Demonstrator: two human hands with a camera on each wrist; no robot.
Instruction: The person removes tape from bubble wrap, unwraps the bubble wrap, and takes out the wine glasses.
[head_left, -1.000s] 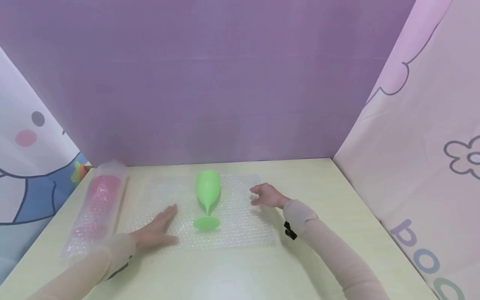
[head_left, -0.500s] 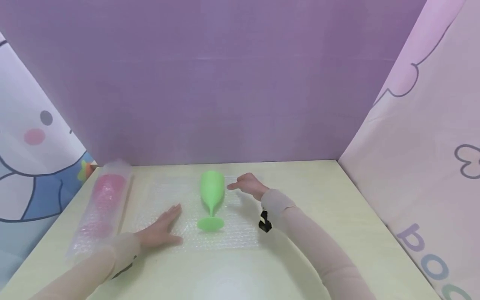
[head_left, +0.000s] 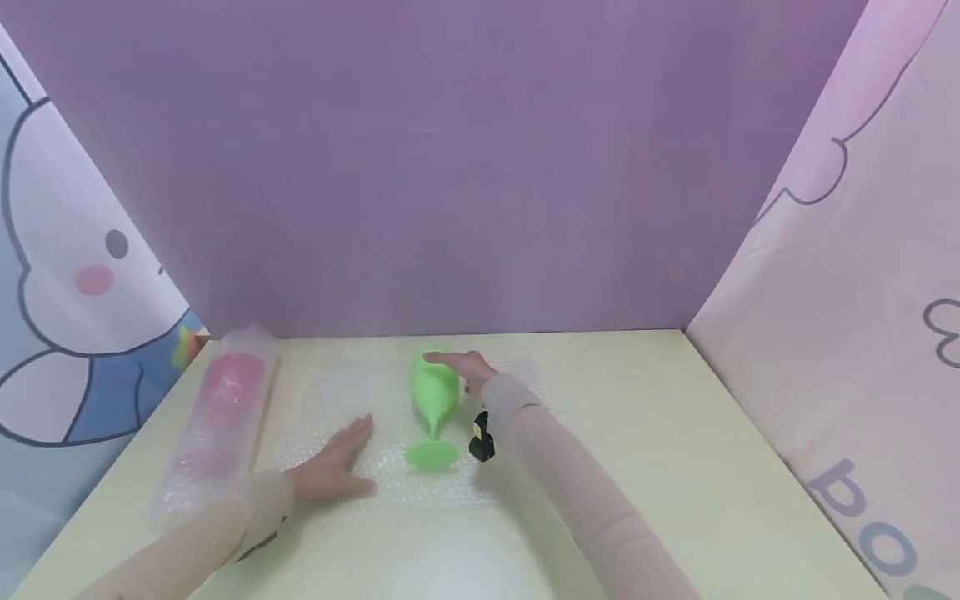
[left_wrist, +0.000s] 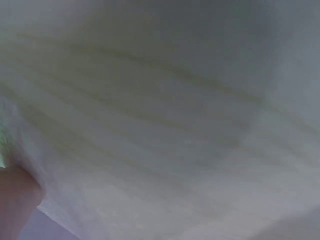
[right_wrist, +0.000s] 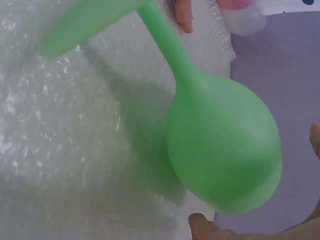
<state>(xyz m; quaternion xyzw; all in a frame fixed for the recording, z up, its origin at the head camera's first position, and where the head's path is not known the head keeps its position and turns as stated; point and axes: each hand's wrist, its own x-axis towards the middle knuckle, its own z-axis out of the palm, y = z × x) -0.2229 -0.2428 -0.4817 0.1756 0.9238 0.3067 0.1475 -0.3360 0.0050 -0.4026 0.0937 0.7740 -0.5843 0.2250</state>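
Note:
A green plastic goblet (head_left: 433, 400) lies on its side on a clear bubble wrap sheet (head_left: 348, 392), its foot toward me and its bowl toward the back. Left of it, my left hand (head_left: 330, 467) rests on the sheet with spread fingers. My right hand (head_left: 468, 367) reaches over the bowl's far end, one finger extended across it. The right wrist view shows the thumb (right_wrist: 202, 225) beside the rim of the goblet (right_wrist: 225, 140), and other fingers apart from it. Most of the left wrist view is pale, blurred fabric, with a bit of finger at its edge.
A pink object wrapped in bubble wrap (head_left: 225, 408) lies lengthwise at the table's left side. A purple backdrop (head_left: 450, 167) rises behind the table (head_left: 637, 450), and printed cloths hang on both sides.
My right hand has moved left from beside the sheet's right edge to over the goblet's bowl. The left hand has stayed on the sheet. The whole head view has shifted slightly.

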